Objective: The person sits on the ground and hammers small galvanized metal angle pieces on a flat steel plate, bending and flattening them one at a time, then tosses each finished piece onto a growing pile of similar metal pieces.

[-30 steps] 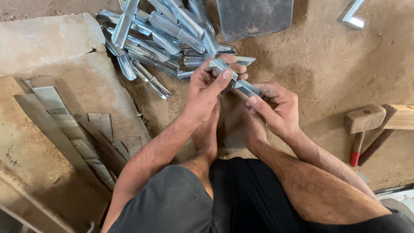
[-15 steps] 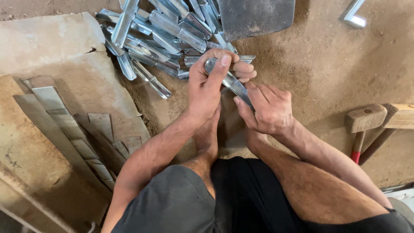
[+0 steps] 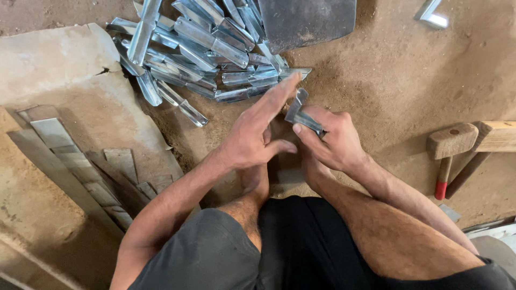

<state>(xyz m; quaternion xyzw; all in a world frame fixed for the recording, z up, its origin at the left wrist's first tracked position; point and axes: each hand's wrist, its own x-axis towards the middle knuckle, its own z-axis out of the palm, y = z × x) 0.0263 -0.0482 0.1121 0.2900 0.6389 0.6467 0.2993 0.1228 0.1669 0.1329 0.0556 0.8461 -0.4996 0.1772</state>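
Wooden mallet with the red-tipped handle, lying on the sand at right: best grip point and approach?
Probably grip the wooden mallet by the red end of its handle, coming from above on the near side. It lies flat, the handle points toward the person, and its lower end is bare; the wooden beam crowds the head's far side.

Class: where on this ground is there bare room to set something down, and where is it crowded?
Bare sand lies between the metal pile and the wooden mallet. Crowded: the pile itself, and the flat strips on the left.
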